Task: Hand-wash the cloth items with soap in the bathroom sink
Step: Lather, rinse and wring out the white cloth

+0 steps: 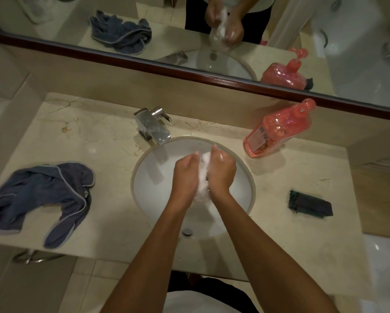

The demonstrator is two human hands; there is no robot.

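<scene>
Over the round white sink (152, 177), my left hand (186, 175) and my right hand (221, 171) press together on a bunched white cloth (203, 175) covered in suds. The cloth hangs down between my palms, and most of it is hidden by my fingers. A pink soap bottle (277, 132) with a pump top lies tilted on the counter to the right of the sink. A blue-grey cloth with pale edging (43, 197) is spread on the counter at the left. A small folded dark green cloth (310, 204) rests on the counter at the right.
A chrome faucet (153, 127) stands behind the sink at the left; no water runs from it. The beige marble counter (94, 136) meets a wall mirror with a dark wooden frame (189, 75). A metal towel ring (31, 257) hangs below the counter's left front edge.
</scene>
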